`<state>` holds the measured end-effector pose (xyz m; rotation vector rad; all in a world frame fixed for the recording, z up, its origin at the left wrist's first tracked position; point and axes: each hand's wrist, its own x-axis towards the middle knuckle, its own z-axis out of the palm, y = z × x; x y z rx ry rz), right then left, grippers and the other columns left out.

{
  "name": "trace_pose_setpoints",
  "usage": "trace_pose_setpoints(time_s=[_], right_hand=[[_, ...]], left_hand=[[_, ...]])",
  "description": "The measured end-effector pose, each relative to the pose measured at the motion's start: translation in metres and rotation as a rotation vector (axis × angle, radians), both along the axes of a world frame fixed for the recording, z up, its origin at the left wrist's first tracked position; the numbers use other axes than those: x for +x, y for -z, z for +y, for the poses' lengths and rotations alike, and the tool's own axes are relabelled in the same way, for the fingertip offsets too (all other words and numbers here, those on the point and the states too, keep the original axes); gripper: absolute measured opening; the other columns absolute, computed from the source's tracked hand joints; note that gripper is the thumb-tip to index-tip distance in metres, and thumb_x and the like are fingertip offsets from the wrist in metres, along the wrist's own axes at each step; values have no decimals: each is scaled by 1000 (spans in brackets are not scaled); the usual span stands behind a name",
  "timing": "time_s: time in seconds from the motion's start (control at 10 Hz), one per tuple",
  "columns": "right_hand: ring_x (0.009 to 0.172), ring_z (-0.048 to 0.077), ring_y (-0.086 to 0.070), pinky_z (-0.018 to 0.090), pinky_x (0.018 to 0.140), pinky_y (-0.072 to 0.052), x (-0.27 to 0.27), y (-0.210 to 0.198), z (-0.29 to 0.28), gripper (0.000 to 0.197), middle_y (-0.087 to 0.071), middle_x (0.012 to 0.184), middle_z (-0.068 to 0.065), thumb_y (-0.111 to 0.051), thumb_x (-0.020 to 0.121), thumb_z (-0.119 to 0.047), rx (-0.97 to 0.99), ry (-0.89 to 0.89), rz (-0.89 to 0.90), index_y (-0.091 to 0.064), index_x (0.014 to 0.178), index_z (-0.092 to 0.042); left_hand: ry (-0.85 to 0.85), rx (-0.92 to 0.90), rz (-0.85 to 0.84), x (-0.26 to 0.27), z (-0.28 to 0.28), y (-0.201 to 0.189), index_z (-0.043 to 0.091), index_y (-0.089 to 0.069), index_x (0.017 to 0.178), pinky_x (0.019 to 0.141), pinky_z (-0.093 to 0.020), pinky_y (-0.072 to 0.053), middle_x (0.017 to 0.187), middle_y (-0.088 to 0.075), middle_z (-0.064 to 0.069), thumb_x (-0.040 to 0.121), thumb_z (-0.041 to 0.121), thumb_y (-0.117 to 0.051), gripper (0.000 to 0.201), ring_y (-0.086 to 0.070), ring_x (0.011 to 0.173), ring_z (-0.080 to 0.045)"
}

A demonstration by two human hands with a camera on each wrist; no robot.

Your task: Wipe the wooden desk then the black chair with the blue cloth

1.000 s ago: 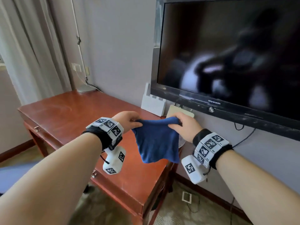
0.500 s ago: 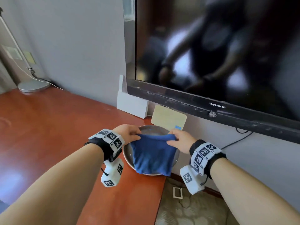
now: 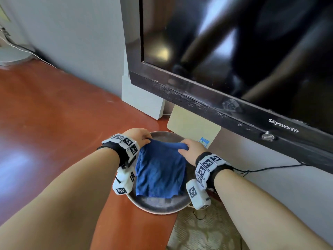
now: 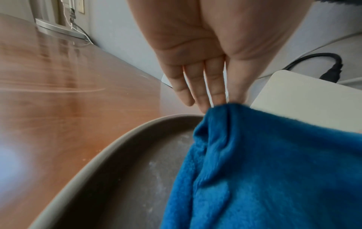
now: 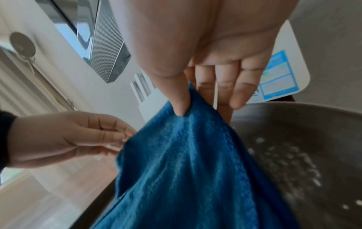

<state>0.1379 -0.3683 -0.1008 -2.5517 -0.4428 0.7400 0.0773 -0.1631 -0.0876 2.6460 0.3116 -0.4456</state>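
Left hand (image 3: 137,135) and right hand (image 3: 190,148) each pinch a top corner of the cloth (image 3: 159,170), which hangs into a grey basin (image 3: 158,204). The basin sits at the bench's (image 3: 54,123) 3 o'clock edge, below the TV (image 3: 234,60); white specks show inside.

Left hand (image 3: 137,136): forearm extended forward, thumb and fingertips pinching the blue cloth (image 3: 160,170) at one upper corner. Right hand (image 3: 191,150): forearm extended, thumb and fingers pinching the opposite corner.

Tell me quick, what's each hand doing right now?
Left hand: pinches one top corner of the blue cloth.
Right hand: pinches the other top corner.
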Motion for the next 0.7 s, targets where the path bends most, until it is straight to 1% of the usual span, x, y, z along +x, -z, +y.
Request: trace_pose_setpoints(time_s=[0.1,0.2,0.3,0.4,0.5,0.6,0.7], right_hand=[[103,23,-55,32,91,-44,10,5,6,29,-59,115,2,-48,93,-28,-79,-50,2,-52,121,-21],[121,23,-49,34,103,-38,12,-1,10,40,-51,134,4,-46,96,-29,-131,-98,-12,-44,134,-17],[123,23,-48,32,103,-37,2,-26,17,42,-48,138,5,-45,97,-28,-131,-140,-53,-43,137,-15],[120,25,-51,33,101,-40,-23,-66,26,38,-53,134,7,-44,98,-28,-122,-191,-124,-47,133,-14],[120,25,-50,31,102,-37,-58,-116,31,37,-54,133,8,-43,98,-27,-121,-261,-231,-50,132,-12],[120,25,-49,33,103,-37,-108,-161,32,36,-55,131,6,-43,97,-31,-186,-331,-387,-56,126,-15],[124,22,-47,30,102,-35,-161,-207,29,38,-51,136,3,-44,97,-31,-140,-316,-551,-53,130,-16]], left_hand=[[-45,29,-10,5,2,7,15,-60,122,93,-25,-38,123,-60,-4,94,17,-51,29,-54,113,-21],[-55,81,-14,1,10,0,20,-47,136,106,-31,-33,140,-45,-2,94,19,-52,43,-43,128,-21],[-69,137,-57,-10,24,-26,26,-32,145,114,-35,-22,152,-29,3,94,20,-53,56,-25,140,-19],[-97,222,-106,-31,32,-66,28,-25,148,117,-39,-15,156,-19,6,94,21,-49,59,-11,145,-18],[-88,300,-152,-63,38,-112,28,-22,149,118,-39,-14,157,-16,6,95,23,-46,59,-9,145,-17],[-43,354,-210,-120,36,-160,26,-16,150,117,-37,-11,158,-11,3,98,26,-46,60,-5,146,-20],[5,437,-325,-191,29,-214,23,-9,151,116,-38,-11,158,-7,0,98,28,-47,66,-3,146,-23]])
